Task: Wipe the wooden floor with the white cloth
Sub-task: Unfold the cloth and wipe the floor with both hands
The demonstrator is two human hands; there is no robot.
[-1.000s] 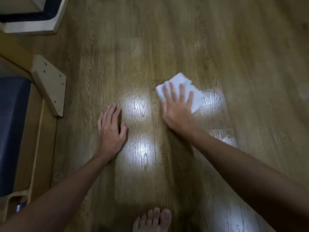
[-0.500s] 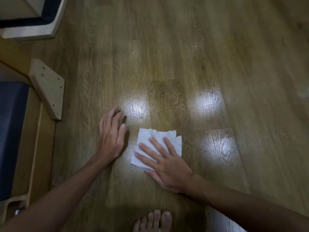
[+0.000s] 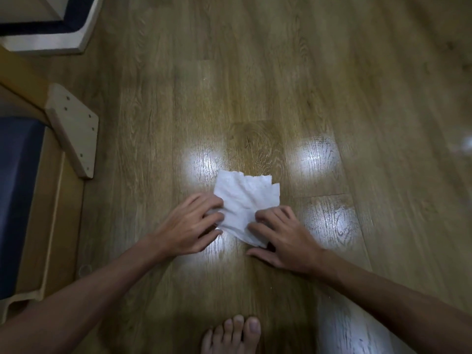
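Note:
The white cloth (image 3: 245, 200) lies crumpled on the wooden floor (image 3: 281, 85), in the middle of the view. My left hand (image 3: 189, 226) is at the cloth's left edge, with curled fingertips pinching it. On the right, my right hand (image 3: 283, 236) has bent fingers holding the cloth's lower right edge, its thumb spread on the floor. Both hands cover the cloth's near corners. Bright light patches shine on the boards around the cloth.
A wooden furniture leg with screw holes (image 3: 74, 131) and a blue cushion (image 3: 18, 195) stand at the left. A white-edged piece (image 3: 51, 39) is at the far left corner. My bare foot (image 3: 232, 333) is at the bottom edge.
My right hand drew the cloth from the far right toward me, then lifted off its top. My left hand left the floor and took the cloth's left edge.

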